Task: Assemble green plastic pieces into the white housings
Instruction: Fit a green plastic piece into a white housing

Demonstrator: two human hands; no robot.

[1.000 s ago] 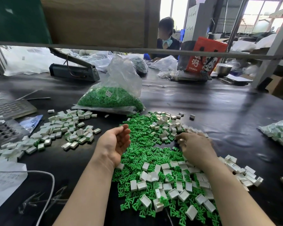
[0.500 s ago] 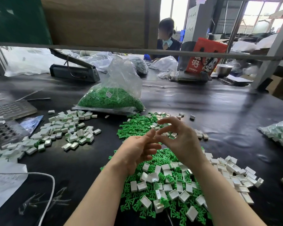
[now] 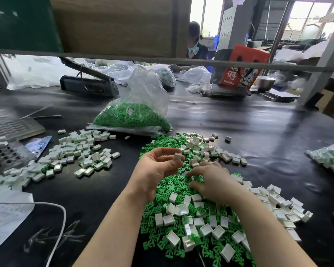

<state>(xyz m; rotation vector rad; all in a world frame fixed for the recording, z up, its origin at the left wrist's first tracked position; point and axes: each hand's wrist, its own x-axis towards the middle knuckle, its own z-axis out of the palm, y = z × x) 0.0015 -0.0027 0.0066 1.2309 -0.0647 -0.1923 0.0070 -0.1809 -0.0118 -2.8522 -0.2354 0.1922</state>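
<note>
A small white plastic box-shaped housing point(image 3: 177, 157), light and rigid, is pinched by its side walls in the left hand point(image 3: 156, 171); the right hand point(image 3: 210, 180), fingers curled, is pressed into the green plastic pieces point(image 3: 174, 182) on the black desk point(image 3: 249, 132); its grasp cannot be told

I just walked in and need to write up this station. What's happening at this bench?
A person is fitting green plastic pieces into white housings. The left hand pinches one white housing above the mixed pile, while the right hand reaches down into the loose green pieces, apparently picking one. A heap of housings with green already showing lies to the left, and a bag of green pieces sits behind on the black table.
</note>
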